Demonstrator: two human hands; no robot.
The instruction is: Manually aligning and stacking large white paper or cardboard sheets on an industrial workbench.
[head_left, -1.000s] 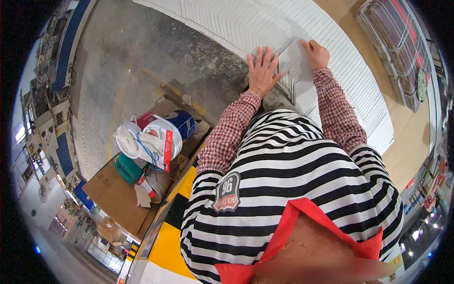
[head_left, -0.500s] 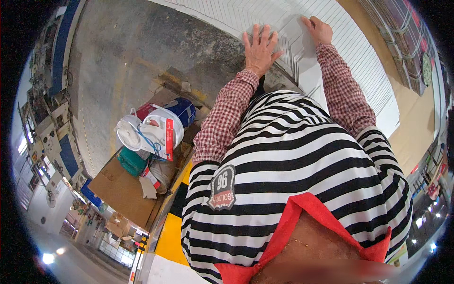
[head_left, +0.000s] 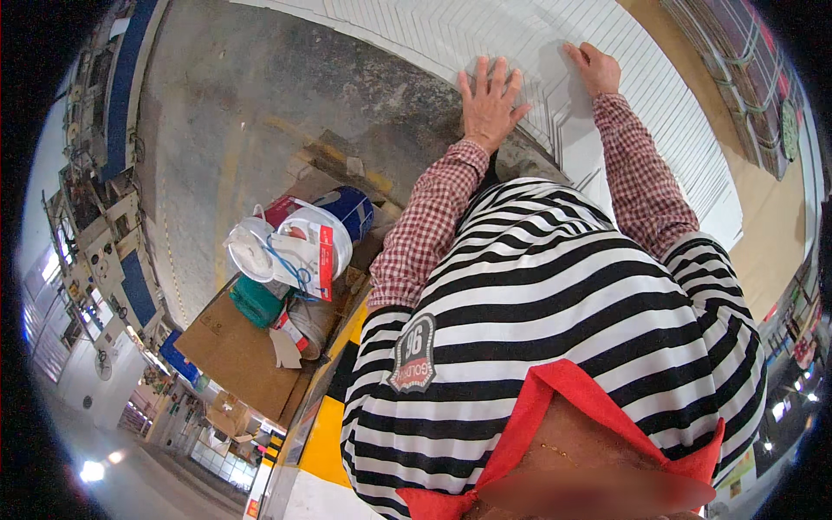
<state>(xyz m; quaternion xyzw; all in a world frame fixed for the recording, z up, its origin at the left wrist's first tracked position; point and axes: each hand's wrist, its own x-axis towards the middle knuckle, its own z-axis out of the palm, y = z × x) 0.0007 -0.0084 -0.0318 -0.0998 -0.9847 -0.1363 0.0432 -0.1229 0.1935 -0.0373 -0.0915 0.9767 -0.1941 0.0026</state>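
White sheets of paper or card (head_left: 689, 130) lie fanned out at the top, their overlapping edges forming many thin, stepped lines. My left hand (head_left: 492, 106) rests palm down at the near left edge of this spread, fingers stretched and apart, holding nothing. Further right, my right hand (head_left: 598, 73) is on the sheets with its fingers curled in. The undersides of those fingers are hidden, so whether a sheet edge is pinched there does not show.
Left of me, a cardboard box (head_left: 230, 347) bears white buckets (head_left: 303, 234), a blue container (head_left: 348, 211) and a green roll (head_left: 254, 301). Strapped stacks of flat board (head_left: 737, 95) stand far right, beside a tan board surface (head_left: 771, 208). Grey concrete floor (head_left: 251, 95) lies left.
The whole view has shifted slightly, with things now a little further right and lower. Both hands keep nearly the same places and poses on the sheets.
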